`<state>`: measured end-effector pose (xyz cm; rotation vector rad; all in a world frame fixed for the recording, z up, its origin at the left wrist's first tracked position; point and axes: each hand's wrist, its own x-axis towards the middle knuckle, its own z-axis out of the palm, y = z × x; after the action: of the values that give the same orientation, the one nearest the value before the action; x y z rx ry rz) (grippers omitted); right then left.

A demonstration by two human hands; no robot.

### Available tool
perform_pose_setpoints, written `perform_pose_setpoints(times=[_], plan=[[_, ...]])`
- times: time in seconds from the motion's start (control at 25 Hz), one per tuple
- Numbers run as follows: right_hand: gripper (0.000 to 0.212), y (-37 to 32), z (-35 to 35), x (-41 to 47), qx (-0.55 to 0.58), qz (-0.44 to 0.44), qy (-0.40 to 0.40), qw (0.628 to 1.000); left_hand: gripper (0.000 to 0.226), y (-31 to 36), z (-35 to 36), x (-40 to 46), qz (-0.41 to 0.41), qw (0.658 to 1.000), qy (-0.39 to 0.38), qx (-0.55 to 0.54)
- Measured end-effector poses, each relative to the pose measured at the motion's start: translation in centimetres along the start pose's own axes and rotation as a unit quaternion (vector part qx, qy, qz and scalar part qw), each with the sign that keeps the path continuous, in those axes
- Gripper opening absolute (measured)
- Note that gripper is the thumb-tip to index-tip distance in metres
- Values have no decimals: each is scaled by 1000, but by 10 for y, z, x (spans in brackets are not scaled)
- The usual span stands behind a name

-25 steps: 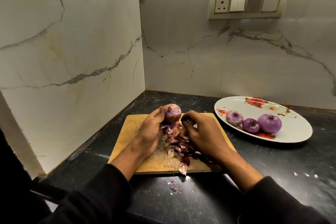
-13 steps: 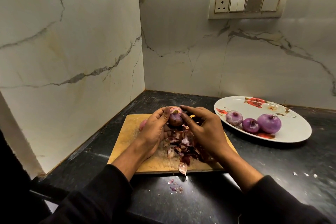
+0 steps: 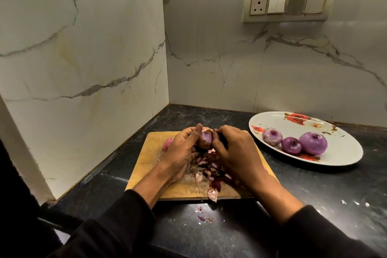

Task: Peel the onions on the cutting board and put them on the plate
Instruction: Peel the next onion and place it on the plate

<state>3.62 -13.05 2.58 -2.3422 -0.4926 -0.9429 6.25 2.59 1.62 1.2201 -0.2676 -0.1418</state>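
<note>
1. Onion in hand (image 3: 205,138): rounded purple bulb, glossy where bared, a papery tan scrap at its top; held above the far half of the cutting board between both hands.
2. Left hand (image 3: 181,150): fingers and thumb curled round the onion's left side, gripping it.
3. Right hand (image 3: 234,153): fingertips curled against the onion's right side and top, pinching at the skin; black sleeve at the wrist.
4. Cutting board (image 3: 146,157): rectangular, pale wood, scored surface, lying on the countertop.
5. Unpeeled onion (image 3: 167,144): pinkish, dry-skinned, on the board just behind the left hand, partly hidden.
6. Peelings (image 3: 211,172): heap of thin, curled maroon and pale flakes on the board between the wrists; a few crumbs on the counter in front.
7. Plate (image 3: 343,148): oval, white, glazed, red floral print; right of the board, apart from it.
8. Three peeled onions (image 3: 293,143): smooth, purple, side by side on the plate.
9. Countertop (image 3: 314,190): black, speckled stone.
10. Walls (image 3: 83,48): veined marble-look panels; switch plate (image 3: 289,5) on the rear one.
</note>
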Motion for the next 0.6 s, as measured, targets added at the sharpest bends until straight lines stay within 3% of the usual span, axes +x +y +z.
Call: perform_pose_setpoints(times=[0.24, 0.36, 0.48, 0.6], plan=[[13, 1, 5, 0, 18, 35, 26, 999, 56, 0, -1, -1, 3, 1000, 15, 8], [8, 1, 6, 0, 94, 61, 23, 993, 58, 0, -2, 0, -3, 1000, 15, 4], [29, 4, 5, 0, 151, 86, -9, 985, 54, 0, -2, -1, -7, 1000, 4, 3], [33, 6, 3, 1, 189, 105, -22, 976, 52, 1, -1, -1, -6, 1000, -2, -9]])
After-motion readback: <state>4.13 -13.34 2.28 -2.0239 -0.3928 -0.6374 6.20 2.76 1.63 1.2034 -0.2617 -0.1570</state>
